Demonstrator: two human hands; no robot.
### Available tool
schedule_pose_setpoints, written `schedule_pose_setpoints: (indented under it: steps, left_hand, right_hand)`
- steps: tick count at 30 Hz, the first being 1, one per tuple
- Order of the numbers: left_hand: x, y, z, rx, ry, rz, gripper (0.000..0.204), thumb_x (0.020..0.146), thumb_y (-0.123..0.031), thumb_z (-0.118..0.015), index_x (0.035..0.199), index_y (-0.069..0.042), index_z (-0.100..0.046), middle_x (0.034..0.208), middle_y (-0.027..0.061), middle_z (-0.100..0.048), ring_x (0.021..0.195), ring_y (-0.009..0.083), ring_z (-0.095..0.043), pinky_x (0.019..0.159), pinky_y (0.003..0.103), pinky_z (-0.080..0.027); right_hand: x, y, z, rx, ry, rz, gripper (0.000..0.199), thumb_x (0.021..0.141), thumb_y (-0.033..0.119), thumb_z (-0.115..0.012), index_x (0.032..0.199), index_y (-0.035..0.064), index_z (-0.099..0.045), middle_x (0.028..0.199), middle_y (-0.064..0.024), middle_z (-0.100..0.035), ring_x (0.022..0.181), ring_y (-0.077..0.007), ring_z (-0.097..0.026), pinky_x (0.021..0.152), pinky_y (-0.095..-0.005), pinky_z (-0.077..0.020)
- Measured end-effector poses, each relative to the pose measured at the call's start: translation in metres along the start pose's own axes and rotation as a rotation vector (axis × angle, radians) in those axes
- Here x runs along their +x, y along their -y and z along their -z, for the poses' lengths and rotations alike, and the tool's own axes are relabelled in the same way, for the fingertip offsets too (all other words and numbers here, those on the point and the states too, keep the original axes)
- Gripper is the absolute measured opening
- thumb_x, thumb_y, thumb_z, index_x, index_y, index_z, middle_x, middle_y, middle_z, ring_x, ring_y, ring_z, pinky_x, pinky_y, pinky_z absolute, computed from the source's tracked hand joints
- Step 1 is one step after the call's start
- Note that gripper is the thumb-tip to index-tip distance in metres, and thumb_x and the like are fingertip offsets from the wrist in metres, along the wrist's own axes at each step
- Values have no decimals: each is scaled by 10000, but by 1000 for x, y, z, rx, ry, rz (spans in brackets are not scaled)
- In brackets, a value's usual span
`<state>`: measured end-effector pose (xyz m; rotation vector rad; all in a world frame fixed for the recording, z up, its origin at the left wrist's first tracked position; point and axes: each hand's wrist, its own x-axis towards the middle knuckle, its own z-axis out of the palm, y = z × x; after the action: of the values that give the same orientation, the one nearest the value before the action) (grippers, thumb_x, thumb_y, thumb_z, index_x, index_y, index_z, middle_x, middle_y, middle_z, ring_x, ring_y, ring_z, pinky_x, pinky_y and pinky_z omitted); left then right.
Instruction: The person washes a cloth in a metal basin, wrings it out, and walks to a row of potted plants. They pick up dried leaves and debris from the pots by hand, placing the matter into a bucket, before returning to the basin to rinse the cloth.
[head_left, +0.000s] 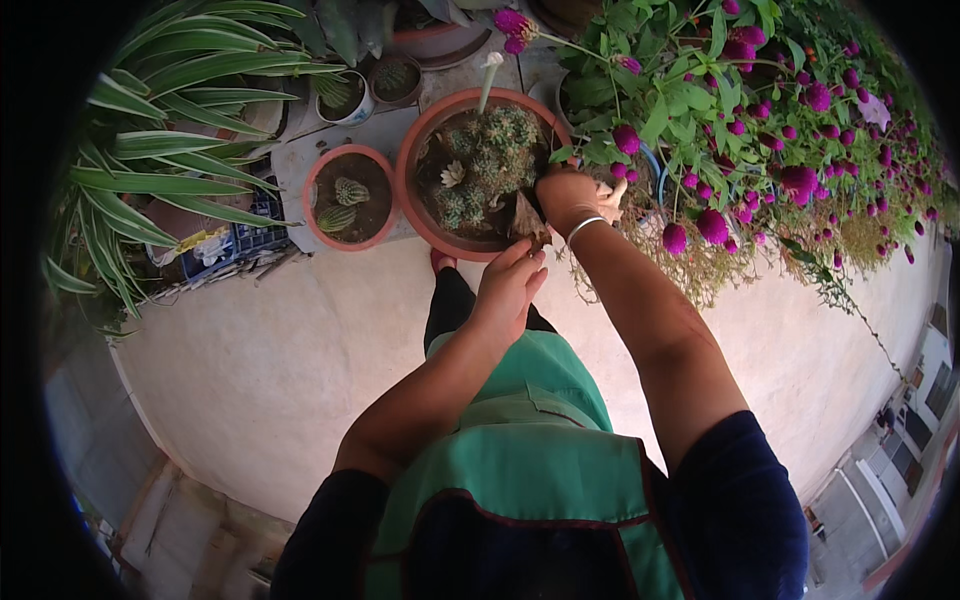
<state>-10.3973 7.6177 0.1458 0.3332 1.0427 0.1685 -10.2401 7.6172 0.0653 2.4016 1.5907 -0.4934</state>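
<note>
A wide terracotta-coloured pot [408, 205] holds a cluster of small spiny cacti [505, 150] in dark soil. My left hand [508, 290] is at its near rim, thumb and fingers closed on a dry brown leaf [528, 222] that stands up at the pot's edge. My right hand [572, 200], with a silver bangle [586, 227] on the wrist, is curled at the pot's right rim. Its fingertips are partly hidden, and I cannot make out what they hold. A pale stalk [489, 82] rises at the back of the pot, and a whitish dry flower [452, 174] lies among the cacti.
To the left stands a smaller terracotta pot [312, 200] with two round cacti. Behind it are a white pot [362, 105] and a small dark pot [396, 80]. A striped-leaf plant [170, 145] spreads at far left. Magenta-flowered plants [712, 222] crowd my right arm.
</note>
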Motion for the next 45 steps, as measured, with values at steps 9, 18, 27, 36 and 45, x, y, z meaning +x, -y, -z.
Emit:
schedule_pose_setpoints:
  steps: [9,18,27,36,45]
  left_hand:
    - [-26,2,7,-6,32,-44,403,872,-66,-528,1258,16,-441,1172,41,-500,1091,125,-466,978,303,-365]
    - [-129,-24,80,26,38,-157,463,893,-57,-481,1313,68,-332,1285,129,-439,1208,204,-422,1027,357,-325]
    - [-221,-84,174,65,219,-324,443,885,-49,-469,1310,29,-370,1270,99,-467,1189,180,-441,1021,343,-330]
    - [-352,-210,436,-65,122,-556,374,883,-70,-473,1249,2,-437,1235,93,-496,1203,202,-434,1009,350,-334]
    - [-378,-345,681,-479,-108,-717,326,865,-58,-468,1181,21,-466,1160,126,-530,1142,262,-492,981,354,-388]
  right_hand:
    - [-20,-14,-10,210,13,-183,208,775,217,-568,912,89,-659,1025,-137,-617,794,-309,-636,693,-375,-512]
    - [-167,61,43,2262,618,-300,232,858,159,-606,1011,-13,-579,901,-97,-638,770,-171,-617,686,-287,-517]
    - [-178,225,128,2326,556,-22,242,863,208,-605,1015,24,-572,888,-65,-626,702,-129,-592,588,-283,-517]
    - [-139,546,174,2144,641,115,199,869,185,-593,997,32,-588,889,-79,-628,761,-167,-612,651,-290,-521]
    - [-23,811,206,1879,979,255,250,862,204,-609,1030,22,-580,955,-87,-624,821,-162,-600,713,-291,-510]
